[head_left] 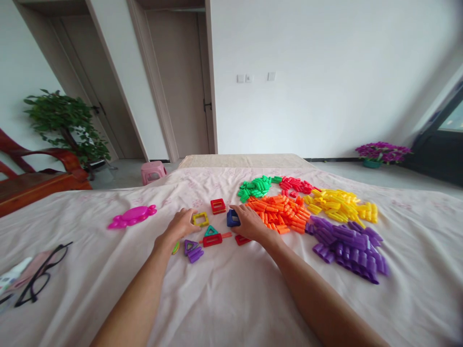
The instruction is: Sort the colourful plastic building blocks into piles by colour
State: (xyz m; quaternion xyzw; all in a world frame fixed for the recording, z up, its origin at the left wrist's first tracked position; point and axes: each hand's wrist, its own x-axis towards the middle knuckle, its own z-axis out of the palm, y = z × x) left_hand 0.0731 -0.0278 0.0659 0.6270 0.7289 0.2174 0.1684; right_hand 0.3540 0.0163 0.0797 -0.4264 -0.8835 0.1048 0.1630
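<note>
My left hand (180, 225) has its fingers and thumb curled around the left side of a yellow square building tile (201, 224). My right hand (251, 222) grips a blue square building tile (233, 219) between thumb and fingers, its right side hidden. Between the hands lie a red square tile (218, 206), a teal triangular tile (211, 231) and a red rectangular tile (212, 240) with an orange stick-like piece beside it. Another red tile (241, 240) is partly under my right hand. Near my left wrist sit a purple triangular tile (190, 246) and some purple tubes (195, 255).
Plastic tubes lie sorted in green (255, 188), red (295, 184), orange (280, 210), yellow (336, 204) and purple (350, 248) heaps on the cloth-covered surface (231, 308). To the left are a pink candy-shaped container (135, 216) and black-framed glasses (42, 275).
</note>
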